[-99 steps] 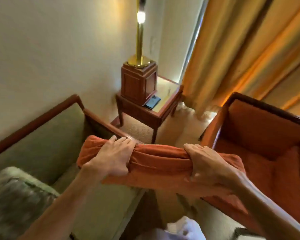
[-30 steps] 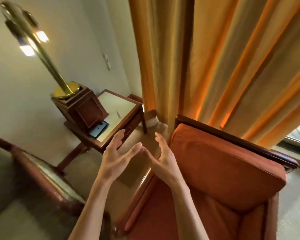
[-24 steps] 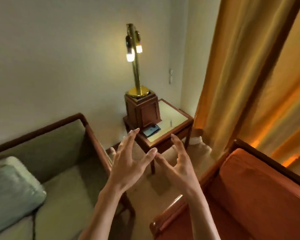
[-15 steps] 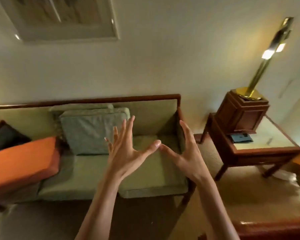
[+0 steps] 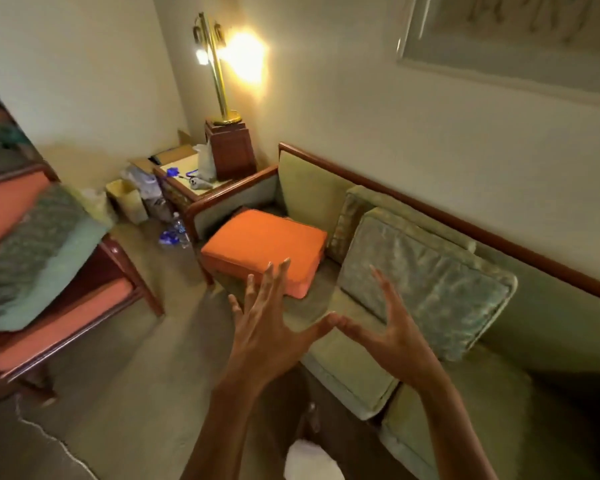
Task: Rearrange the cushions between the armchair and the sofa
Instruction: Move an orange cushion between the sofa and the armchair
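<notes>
Head view: both hands, left and right, spread empty; the square orange fabric cushion on the green sofa looks soft, bulky, best gripped at opposite edges.

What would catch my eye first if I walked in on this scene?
Probably the orange cushion, lying flat at the sofa's end by the lit brass lamp. Next, the two bare hands, left hand and right hand, spread open and empty with thumbs nearly touching. A green cushion lies on the orange armchair at left.
</notes>
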{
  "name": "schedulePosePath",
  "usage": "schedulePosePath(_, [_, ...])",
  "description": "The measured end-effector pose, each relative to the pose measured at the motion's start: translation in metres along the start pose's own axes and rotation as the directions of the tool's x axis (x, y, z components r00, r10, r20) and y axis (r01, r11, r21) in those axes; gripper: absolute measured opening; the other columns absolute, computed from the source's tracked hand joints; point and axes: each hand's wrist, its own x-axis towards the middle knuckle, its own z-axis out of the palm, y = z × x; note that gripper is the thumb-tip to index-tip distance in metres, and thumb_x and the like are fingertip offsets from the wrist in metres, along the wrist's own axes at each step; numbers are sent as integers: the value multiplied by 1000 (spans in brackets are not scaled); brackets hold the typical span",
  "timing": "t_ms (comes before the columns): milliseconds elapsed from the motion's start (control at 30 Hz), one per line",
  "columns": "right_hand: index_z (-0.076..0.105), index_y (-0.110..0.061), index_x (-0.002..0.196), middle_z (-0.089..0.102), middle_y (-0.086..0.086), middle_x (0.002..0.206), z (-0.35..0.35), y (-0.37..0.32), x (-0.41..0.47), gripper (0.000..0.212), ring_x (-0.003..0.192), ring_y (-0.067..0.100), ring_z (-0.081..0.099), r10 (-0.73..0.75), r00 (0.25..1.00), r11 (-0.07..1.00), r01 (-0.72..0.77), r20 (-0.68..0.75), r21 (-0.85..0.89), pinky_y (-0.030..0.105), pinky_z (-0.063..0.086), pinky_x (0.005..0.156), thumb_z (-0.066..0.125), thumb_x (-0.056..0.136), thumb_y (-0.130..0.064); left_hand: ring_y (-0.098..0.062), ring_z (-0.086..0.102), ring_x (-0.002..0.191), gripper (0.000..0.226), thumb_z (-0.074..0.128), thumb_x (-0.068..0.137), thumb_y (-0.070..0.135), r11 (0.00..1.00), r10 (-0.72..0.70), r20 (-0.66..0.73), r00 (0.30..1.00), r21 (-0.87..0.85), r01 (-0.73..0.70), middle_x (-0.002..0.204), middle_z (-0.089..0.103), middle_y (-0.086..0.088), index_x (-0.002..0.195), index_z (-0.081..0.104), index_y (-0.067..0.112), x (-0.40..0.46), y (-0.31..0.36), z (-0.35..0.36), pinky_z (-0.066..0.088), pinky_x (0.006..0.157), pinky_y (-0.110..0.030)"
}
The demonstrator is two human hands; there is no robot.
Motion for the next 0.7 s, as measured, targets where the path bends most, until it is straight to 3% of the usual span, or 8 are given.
schedulePosePath(300, [-1, -52, 151, 5, -14, 165, 97, -18, 206, 112, 149, 13, 16, -43, 988, 999, 43, 150, 1, 47, 27, 118, 62, 65, -86, -18, -10, 153, 112, 36, 63, 101, 991, -32, 12, 999, 128, 31, 167, -4, 11, 151, -13, 52, 163, -102, -57, -9, 121, -55])
schedulePosePath(400, [-2, -57, 149, 3, -18, 165, 123, -38, 267, 104, 151, 9, 6, -101, 979, 995, 96, 179, 38, 55, 22, 120, 65, 72, -78, -17, -2, 154, 115, 40, 62, 101, 995, -33, -26, 999, 92, 36, 167, 3, 11, 155, -2, 48, 217, -133, -82, -2, 122, -57])
schedulePosePath(500, [-2, -56, 149, -1, -21, 164, 140, -51, 312, 102, 151, 4, -2, -101, 975, 995, 98, 199, 24, 54, 17, 121, 68, 78, -70, -14, 4, 153, 117, 47, 61, 100, 998, -9, -55, 998, 58, 12, 167, 8, 11, 156, 4, 45, 259, -159, -98, 1, 122, -55])
schedulePosePath(700, [0, -54, 150, 3, -18, 164, 187, -61, 396, 112, 151, 7, 2, -5, 989, 1000, 8, 148, -23, 54, 21, 120, 64, 64, -86, -17, 5, 154, 123, 50, 59, 100, 998, 11, 31, 999, 66, -13, 167, 10, 6, 157, 5, 41, 353, -227, -120, 3, 122, -58])
